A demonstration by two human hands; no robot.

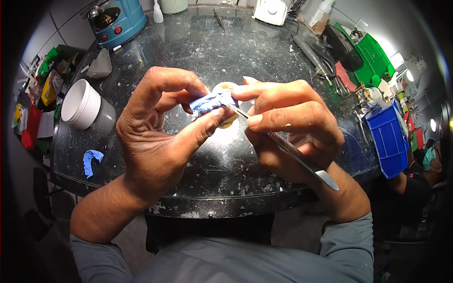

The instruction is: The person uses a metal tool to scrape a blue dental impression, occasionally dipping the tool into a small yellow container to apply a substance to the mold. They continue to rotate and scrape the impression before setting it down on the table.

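My left hand point(158, 127) is closed, pinching a blue dental impression piece point(205, 104) between thumb and fingers, above the dark table. My right hand point(302, 118) grips a slim metal wax knife point(302, 156) with a ribbed handle and a rounded, spoon-like far end. The tool's other tip touches or lies very close to the blue piece, and my right fingertips rest against that piece too. Behind and below my fingers, partly covered, is a pale round object point(224, 87). A second blue arch-shaped piece point(88, 162) lies on the table at the left.
A white tub point(81, 104) stands at the left of the scratched black table point(198, 61). A blue machine point(118, 23) is at the back left. A grey handpiece point(306, 51), a green bin point(370, 56) and a blue bin point(389, 139) line the right. Another person point(427, 165) sits at far right.
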